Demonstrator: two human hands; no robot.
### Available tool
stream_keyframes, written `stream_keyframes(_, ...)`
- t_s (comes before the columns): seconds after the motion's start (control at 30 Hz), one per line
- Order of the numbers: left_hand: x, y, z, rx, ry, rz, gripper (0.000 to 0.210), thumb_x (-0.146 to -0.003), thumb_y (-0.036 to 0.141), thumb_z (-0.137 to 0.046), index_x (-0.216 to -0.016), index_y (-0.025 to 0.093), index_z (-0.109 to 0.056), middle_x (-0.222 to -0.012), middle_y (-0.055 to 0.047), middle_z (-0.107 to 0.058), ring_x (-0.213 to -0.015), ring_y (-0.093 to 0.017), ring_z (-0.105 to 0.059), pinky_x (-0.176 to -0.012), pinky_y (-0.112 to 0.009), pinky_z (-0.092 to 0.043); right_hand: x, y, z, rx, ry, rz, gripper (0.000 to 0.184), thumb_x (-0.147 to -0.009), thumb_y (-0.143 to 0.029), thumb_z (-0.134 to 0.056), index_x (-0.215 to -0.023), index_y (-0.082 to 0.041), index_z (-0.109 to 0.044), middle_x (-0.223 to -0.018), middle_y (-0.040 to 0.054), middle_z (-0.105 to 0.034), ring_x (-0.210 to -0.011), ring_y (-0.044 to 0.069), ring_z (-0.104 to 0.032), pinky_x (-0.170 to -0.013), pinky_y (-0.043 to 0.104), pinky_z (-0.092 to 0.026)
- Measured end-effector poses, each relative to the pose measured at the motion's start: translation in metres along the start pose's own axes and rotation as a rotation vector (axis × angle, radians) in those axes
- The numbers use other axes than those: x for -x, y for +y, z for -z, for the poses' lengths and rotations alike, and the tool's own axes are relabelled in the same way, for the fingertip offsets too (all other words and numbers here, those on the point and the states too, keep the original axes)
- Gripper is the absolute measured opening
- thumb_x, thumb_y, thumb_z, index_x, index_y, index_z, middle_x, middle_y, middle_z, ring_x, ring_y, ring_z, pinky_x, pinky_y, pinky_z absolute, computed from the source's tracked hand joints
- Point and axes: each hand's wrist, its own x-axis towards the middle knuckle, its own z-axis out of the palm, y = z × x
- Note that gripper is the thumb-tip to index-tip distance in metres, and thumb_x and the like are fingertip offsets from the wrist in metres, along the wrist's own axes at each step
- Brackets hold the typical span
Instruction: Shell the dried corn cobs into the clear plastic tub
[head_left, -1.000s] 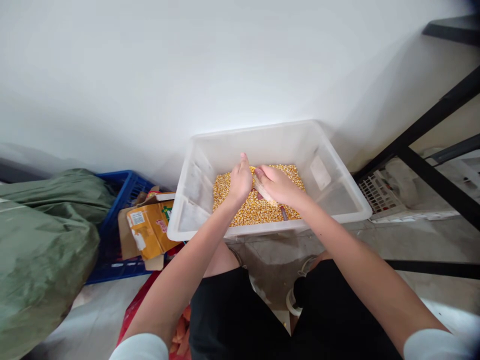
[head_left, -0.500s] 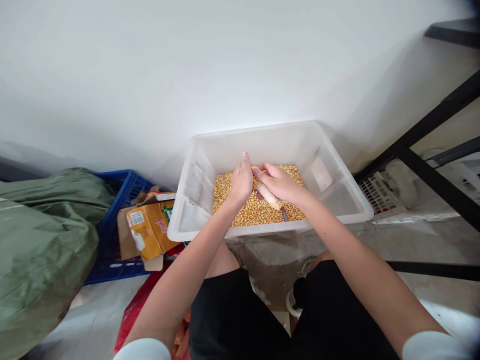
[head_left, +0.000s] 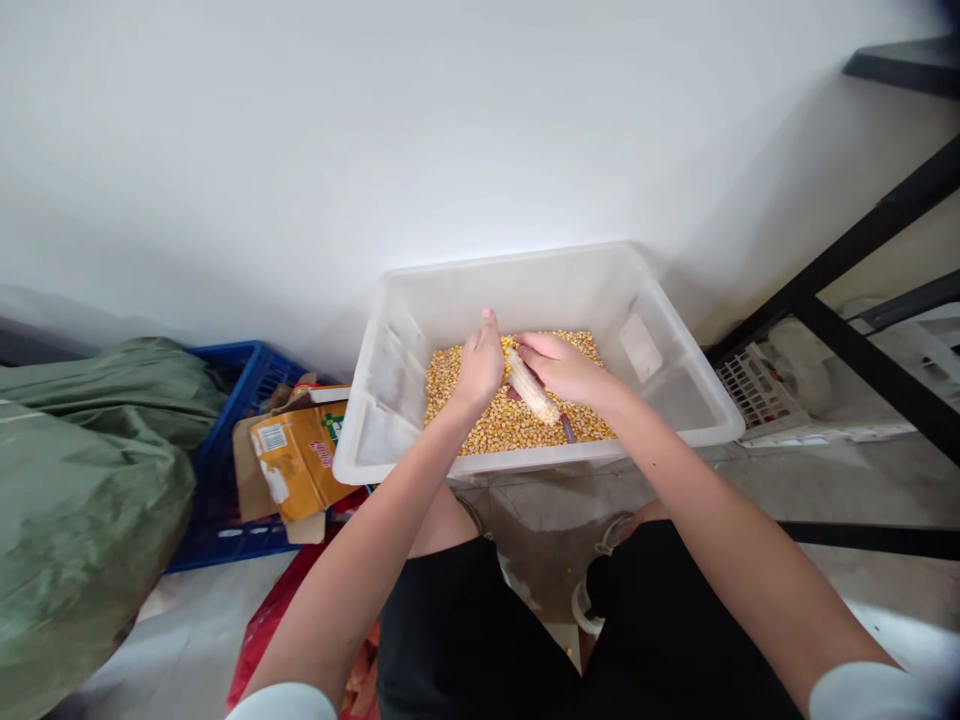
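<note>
A corn cob (head_left: 535, 390) slants over the loose corn kernels (head_left: 491, 432). Its near part is pale and stripped, while some yellow kernels show at the far end. My right hand (head_left: 562, 366) is closed around the cob from the right. At the far end, my left hand (head_left: 481, 368) presses against the cob from the left with its thumb pointing up; its other fingers are mostly hidden behind the palm. Both hands are inside a translucent plastic bin (head_left: 540, 462), just above the kernels.
A dark narrow object (head_left: 568, 429) lies among the kernels. Left of the bin are a torn orange carton (head_left: 300, 458), a blue crate (head_left: 225, 535) and a green cloth-like sack (head_left: 90, 470). A black metal frame (head_left: 877, 370) and a white basket (head_left: 757, 390) stand to the right. A white wall rises behind.
The cob has turned a little in my hands, and more of its bare side shows. My right hand has shifted slightly away from my left hand.
</note>
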Motion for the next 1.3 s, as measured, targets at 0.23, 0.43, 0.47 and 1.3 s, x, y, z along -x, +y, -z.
stream_keyframes(0.23,0.007,0.01,-0.003,-0.344,0.108,-0.181,0.061,-0.094,0.068,-0.025,-0.062,0.021,-0.049,-0.063,-0.004,-0.055,-0.063,-0.016,-0.051,-0.064,-0.031,-0.04,0.0,-0.003,0.005,0.159,0.148,0.033,0.035,-0.095,-0.054,-0.047,-0.088,-0.021,-0.056,-0.078,0.0034,-0.064,-0.066,0.015,-0.06,-0.055,0.025,-0.046)
stream_keyframes(0.43,0.008,0.012,-0.002,-0.231,0.083,-0.176,0.057,-0.094,0.067,-0.028,-0.067,0.021,-0.046,-0.063,-0.002,-0.051,-0.059,-0.014,-0.048,-0.056,-0.028,-0.039,0.002,-0.006,-0.002,0.244,0.172,0.007,0.039,-0.089,-0.062,-0.056,-0.088,-0.023,-0.05,-0.073,0.0025,-0.063,-0.064,0.017,-0.062,-0.052,0.027,-0.047)
stream_keyframes(0.47,0.007,0.011,-0.002,-0.198,0.051,-0.137,0.055,-0.093,0.068,-0.03,-0.069,0.021,-0.046,-0.062,-0.002,-0.05,-0.057,-0.014,-0.048,-0.054,-0.028,-0.038,0.001,-0.005,-0.003,0.156,0.139,-0.019,0.037,-0.09,-0.06,-0.056,-0.089,-0.023,-0.049,-0.075,0.0026,-0.064,-0.063,0.017,-0.064,-0.052,0.028,-0.049)
stream_keyframes(1.3,0.015,0.014,0.0,-0.325,-0.001,-0.114,0.067,-0.097,0.062,-0.025,-0.077,0.015,-0.069,-0.05,-0.003,-0.054,-0.042,-0.013,-0.051,-0.041,-0.024,-0.038,0.016,-0.015,-0.008,0.236,-0.023,0.045,0.049,-0.103,-0.042,-0.037,-0.147,-0.019,-0.039,-0.082,0.0048,-0.068,-0.067,0.016,-0.07,-0.061,0.026,-0.057)
